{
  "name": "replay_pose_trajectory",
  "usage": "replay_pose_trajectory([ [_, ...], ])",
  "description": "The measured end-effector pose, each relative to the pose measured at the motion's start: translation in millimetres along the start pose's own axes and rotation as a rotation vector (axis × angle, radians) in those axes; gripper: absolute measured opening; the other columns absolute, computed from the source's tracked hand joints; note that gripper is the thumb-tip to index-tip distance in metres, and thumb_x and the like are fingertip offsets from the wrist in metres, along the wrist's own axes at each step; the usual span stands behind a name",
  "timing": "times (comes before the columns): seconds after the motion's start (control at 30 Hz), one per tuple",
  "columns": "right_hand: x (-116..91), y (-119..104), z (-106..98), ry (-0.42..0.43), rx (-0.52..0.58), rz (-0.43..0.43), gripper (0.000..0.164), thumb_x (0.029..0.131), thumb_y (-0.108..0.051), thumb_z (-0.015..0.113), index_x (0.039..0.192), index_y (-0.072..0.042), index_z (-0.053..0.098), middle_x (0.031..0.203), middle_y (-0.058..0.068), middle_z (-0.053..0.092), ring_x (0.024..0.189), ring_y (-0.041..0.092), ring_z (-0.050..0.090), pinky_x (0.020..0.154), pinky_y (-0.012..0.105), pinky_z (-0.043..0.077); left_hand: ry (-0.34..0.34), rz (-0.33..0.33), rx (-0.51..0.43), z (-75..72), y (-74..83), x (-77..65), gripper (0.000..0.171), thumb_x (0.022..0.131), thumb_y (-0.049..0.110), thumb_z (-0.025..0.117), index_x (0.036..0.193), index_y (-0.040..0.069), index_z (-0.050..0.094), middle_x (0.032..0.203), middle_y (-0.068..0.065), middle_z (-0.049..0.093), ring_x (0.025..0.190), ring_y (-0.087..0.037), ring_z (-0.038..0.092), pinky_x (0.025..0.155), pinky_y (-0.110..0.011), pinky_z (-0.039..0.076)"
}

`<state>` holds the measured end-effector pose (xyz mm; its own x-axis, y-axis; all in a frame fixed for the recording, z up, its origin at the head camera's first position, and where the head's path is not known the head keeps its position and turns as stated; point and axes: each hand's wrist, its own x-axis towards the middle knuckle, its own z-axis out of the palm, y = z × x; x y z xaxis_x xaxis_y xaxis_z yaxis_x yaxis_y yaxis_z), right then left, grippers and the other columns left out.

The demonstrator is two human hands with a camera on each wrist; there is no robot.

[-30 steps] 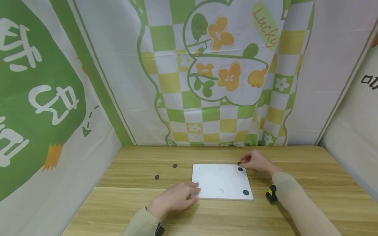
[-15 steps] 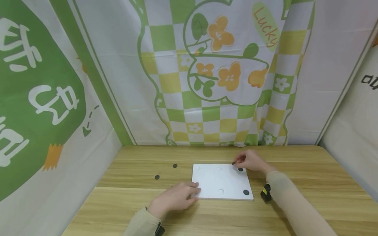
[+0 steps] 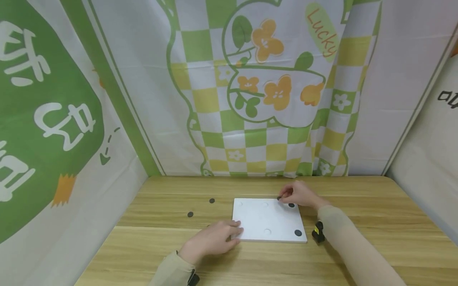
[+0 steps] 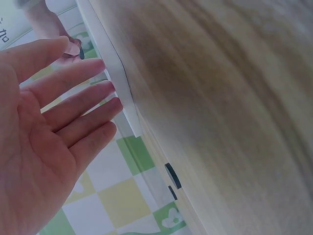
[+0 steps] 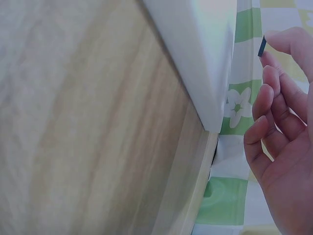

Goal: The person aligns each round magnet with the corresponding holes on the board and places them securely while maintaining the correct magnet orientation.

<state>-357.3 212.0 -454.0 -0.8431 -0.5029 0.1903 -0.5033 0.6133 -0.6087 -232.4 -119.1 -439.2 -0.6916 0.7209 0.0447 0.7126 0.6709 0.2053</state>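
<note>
A white rectangular board (image 3: 252,218) with shallow round recesses lies on the table. One black disc (image 3: 291,205) sits at its far right corner and another black disc (image 3: 298,233) at its near right corner. My left hand (image 3: 214,238) rests its extended fingertips on the board's left edge. Over the far edge, my right hand (image 3: 300,194) pinches a small thin black disc (image 5: 262,46) between thumb and index finger, held above the board in the right wrist view. Bare recesses show at the far left, far middle and near middle; the left hand covers the near left corner.
Two loose black discs, a farther disc (image 3: 212,200) and a nearer disc (image 3: 190,214), lie on the wooden table (image 3: 161,238) left of the board. A printed curtain (image 3: 250,151) hangs behind the table's far edge, with cloth walls at both sides.
My right hand has moved left along the board's far edge with the pinched disc, from beside the far right disc towards the far middle recess. The left hand and board stay still.
</note>
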Motion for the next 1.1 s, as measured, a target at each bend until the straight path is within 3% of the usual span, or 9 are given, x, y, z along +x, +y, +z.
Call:
replay_pose_trajectory([
  [0.43, 8, -6, 6, -0.015, -0.017, 0.0, 0.014, 0.075, -0.021, 0.079, 0.084, -0.013, 0.072, 0.075, -0.006, 0.067, 0.067, 0.006, 0.058, 0.059, 0.018, 0.051, 0.026, 0.026, 0.016, 0.9, -0.2, -1.1, 0.032, 0.093, 0.023, 0.057, 0.122, 0.01, 0.065, 0.131, -0.011, 0.059, 0.12, -0.024, 0.057, 0.103, -0.034, 0.047],
  [1.1, 24, -16, 14, -0.05, 0.014, 0.021, 0.011, 0.074, -0.021, 0.08, 0.081, -0.016, 0.072, 0.072, -0.007, 0.068, 0.064, 0.006, 0.059, 0.054, 0.018, 0.049, 0.006, 0.002, 0.014, 0.3, -1.3, 0.1, 0.034, 0.093, 0.026, 0.057, 0.123, 0.011, 0.063, 0.133, -0.009, 0.058, 0.121, -0.023, 0.056, 0.104, -0.034, 0.046],
])
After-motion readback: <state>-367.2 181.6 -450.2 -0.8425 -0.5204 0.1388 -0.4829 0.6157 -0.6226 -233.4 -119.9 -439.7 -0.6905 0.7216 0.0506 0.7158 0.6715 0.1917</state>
